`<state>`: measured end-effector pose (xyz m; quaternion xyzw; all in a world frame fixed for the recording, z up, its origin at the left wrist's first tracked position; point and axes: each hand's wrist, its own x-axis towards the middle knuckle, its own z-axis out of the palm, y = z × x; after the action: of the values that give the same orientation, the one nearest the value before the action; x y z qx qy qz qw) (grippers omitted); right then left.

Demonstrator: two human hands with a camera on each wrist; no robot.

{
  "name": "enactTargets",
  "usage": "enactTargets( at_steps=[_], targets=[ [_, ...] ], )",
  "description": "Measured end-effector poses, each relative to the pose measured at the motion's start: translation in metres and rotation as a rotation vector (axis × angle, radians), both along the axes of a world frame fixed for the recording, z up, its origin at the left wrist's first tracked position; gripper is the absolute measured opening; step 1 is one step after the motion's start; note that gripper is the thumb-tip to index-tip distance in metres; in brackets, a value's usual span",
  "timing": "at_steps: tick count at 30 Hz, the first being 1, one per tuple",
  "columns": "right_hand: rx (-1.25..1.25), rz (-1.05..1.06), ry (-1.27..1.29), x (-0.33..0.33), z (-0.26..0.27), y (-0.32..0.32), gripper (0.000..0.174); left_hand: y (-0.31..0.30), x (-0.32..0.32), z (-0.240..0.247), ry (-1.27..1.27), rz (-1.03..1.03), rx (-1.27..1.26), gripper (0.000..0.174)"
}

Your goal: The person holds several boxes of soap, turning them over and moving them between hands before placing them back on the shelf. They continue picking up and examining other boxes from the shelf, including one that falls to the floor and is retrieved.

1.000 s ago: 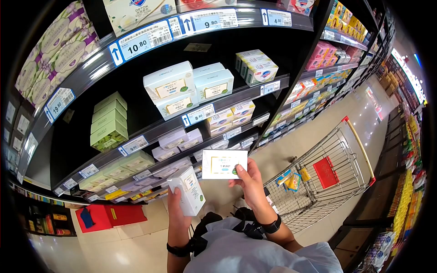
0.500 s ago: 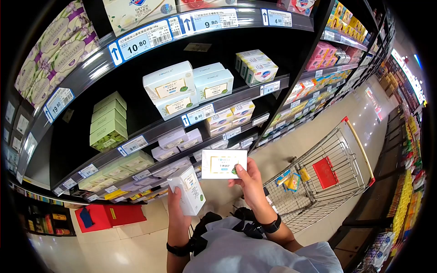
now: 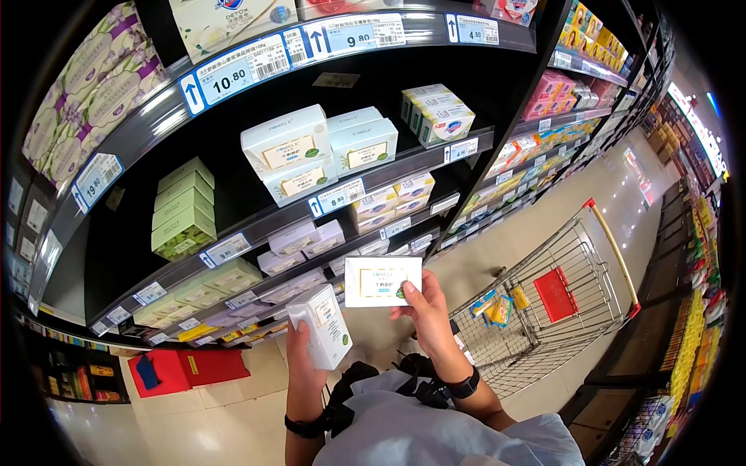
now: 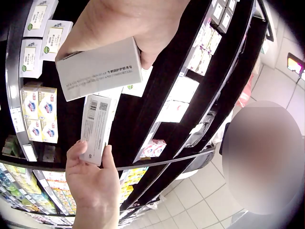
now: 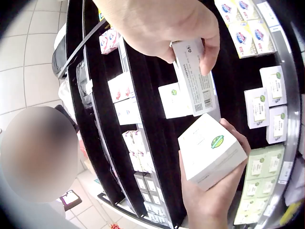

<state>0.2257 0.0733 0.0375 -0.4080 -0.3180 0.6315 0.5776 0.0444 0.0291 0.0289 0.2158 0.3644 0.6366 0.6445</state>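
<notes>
My left hand [image 3: 307, 365] grips a white box [image 3: 326, 330], its thumb along the near side. Just up and to the right, my right hand [image 3: 429, 311] pinches a second white box [image 3: 383, 281], whose printed front with a green leaf mark faces up. The two boxes are close together. In the left wrist view the left hand [image 4: 128, 28] holds its box [image 4: 102, 71] above the right hand's box [image 4: 95, 129]. The right wrist view has the right hand [image 5: 167, 24] pinching the narrow box [image 5: 194, 78] by its end, beside the left hand's box [image 5: 212, 150].
Ahead, a dark shelf holds stacked white boxes [image 3: 287, 147], green boxes [image 3: 185, 210] and a small yellow-green stack [image 3: 437, 116]. Price tags line the shelf edges. To the right stands a metal shopping cart [image 3: 556, 295] with small yellow and blue packs. A red box-like object [image 3: 194, 368] lies on the floor at left.
Both hands keep their grips on the boxes, nearly motionless. The shelf at left has shifted very slightly in the head view.
</notes>
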Motion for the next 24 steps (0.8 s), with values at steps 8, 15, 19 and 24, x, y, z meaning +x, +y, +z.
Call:
enactTargets(
  at_steps=[8,15,19,24],
  targets=[
    [-0.001,-0.011,-0.001,0.001,0.001,0.001,0.029,0.001,-0.001,-0.009,-0.064,-0.018,0.03,0.048],
    [-0.017,-0.007,0.003,0.003,0.003,0.0,0.031,0.003,0.002,-0.005,-0.029,0.016,-0.057,0.062],
    [-0.033,0.032,0.021,0.006,0.0,0.001,0.037,0.003,0.003,0.005,-0.059,-0.039,-0.044,0.062],
    [-0.044,0.03,0.018,0.006,0.001,0.001,0.037,0.003,0.005,0.006,-0.061,-0.015,-0.065,0.063]
  ],
)
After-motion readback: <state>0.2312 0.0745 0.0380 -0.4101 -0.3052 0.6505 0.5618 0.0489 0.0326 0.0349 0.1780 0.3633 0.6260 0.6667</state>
